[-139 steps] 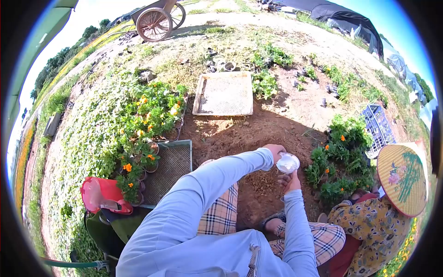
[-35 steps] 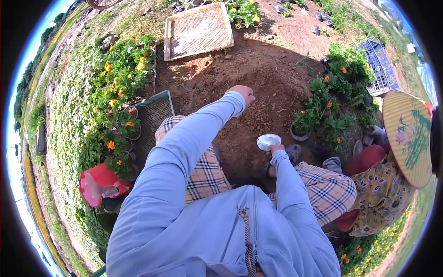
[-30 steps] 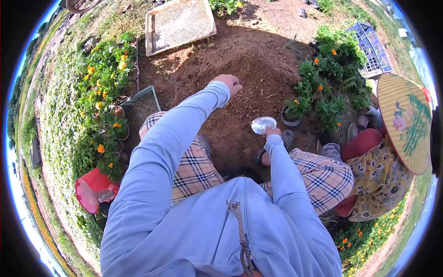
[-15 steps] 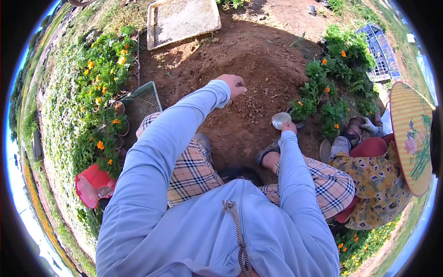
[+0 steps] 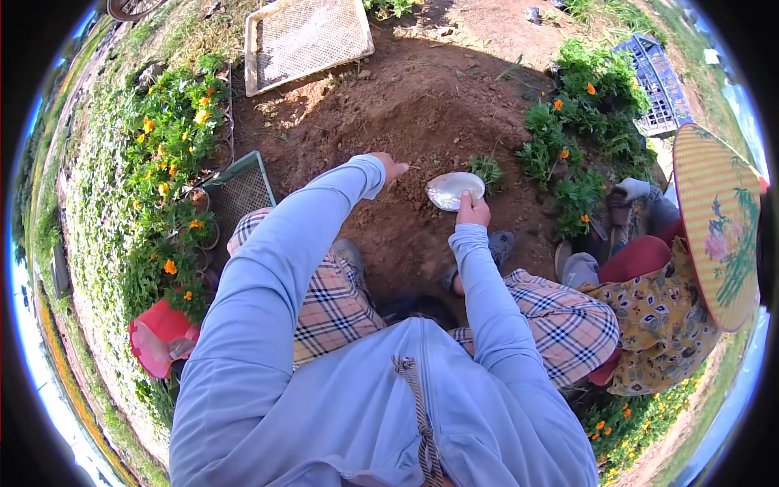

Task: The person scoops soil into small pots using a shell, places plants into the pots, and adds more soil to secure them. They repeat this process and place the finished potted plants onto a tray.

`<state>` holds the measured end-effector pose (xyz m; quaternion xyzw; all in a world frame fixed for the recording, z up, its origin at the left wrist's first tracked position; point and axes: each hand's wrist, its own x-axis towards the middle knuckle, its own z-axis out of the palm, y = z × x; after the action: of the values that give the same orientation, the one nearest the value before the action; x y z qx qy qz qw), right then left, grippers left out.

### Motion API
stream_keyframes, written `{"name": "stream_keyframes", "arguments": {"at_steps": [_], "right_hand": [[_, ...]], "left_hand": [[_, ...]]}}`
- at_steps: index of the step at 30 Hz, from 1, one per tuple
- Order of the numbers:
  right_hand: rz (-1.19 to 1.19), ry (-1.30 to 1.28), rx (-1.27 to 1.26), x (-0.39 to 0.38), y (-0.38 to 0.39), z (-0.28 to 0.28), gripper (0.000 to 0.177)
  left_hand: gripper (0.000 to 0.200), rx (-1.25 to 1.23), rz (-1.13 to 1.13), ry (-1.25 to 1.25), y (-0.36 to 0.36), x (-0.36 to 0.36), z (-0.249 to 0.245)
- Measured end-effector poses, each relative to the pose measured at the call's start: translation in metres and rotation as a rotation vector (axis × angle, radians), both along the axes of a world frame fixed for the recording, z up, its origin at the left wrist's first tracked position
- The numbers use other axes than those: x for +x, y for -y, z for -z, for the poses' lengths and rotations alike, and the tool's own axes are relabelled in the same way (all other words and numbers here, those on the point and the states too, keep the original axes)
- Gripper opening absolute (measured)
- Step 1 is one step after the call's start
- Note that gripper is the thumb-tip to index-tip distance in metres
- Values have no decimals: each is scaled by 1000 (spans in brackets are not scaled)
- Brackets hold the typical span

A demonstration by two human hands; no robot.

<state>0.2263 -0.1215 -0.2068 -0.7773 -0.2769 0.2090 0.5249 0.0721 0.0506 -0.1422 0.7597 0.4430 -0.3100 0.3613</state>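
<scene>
My right hand [image 5: 473, 210] is closed on the near rim of a shallow white bowl [image 5: 451, 192], thumb on top. The bowl is tilted a little over the brown soil [image 5: 389, 235]. A small green seedling [image 5: 486, 170] shows just beyond its right side. Left of the bowl, my left hand [image 5: 391, 167] is held over the loose soil with its fingers bent together. Whatever they may hold is hidden.
Potted orange marigolds [image 5: 169, 162] stand on the left beside a green-rimmed crate [image 5: 261, 174], more plants [image 5: 560, 134] on the right. A pale mesh tray [image 5: 304, 45] lies at the back. A co-worker in a straw hat [image 5: 706, 219] crouches at right, near a blue crate [image 5: 657, 85].
The white bowl in my right hand has moved left and forward, over the soil. My left hand has shifted left and slightly lower. The seedling now shows beside the bowl.
</scene>
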Motion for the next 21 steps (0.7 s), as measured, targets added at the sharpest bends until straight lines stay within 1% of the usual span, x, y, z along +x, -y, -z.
{"name": "stream_keyframes", "arguments": {"at_steps": [1,2,4,5,8,9,12,13,16,17,18,19,20,21], "right_hand": [[-57,-44,66,-12,-3,-8,24],[-115,-88,133,-22,-5,-19,23],[-257,12,127,-40,-5,-47,21],[-338,68,143,-46,-6,-51,20],[-526,140,183,-63,-6,-69,18],[-576,182,174,-66,-6,-62,17],[-618,220,252,-76,-6,-62,17],[-575,179,259,-75,-10,-59,18],[-444,53,256,-64,-14,-45,20],[-291,-273,212,-61,-17,-31,22],[-194,-469,296,-55,-23,-14,21],[-137,-530,119,-43,-23,-3,20],[-79,-584,-59,-33,-23,7,20],[-74,-644,-135,-29,-22,18,20]], "left_hand": [[72,-80,-159,52,2,-3,9],[73,-175,-295,71,6,-5,4],[75,-365,-566,110,11,-7,-8],[66,-446,-734,147,10,-8,-2],[51,-464,-538,230,3,-23,16],[47,-364,-448,213,2,-25,21],[34,-62,-177,160,-5,-32,27],[30,-76,-286,236,-8,-38,34],[33,-72,14,380,-41,-66,49],[31,-245,-203,422,-52,-77,60],[30,-413,-451,467,-63,-88,71],[30,-550,-693,499,-75,-100,82],[31,-433,-686,499,-72,-106,83],[32,-314,-679,492,-69,-113,83]]}}
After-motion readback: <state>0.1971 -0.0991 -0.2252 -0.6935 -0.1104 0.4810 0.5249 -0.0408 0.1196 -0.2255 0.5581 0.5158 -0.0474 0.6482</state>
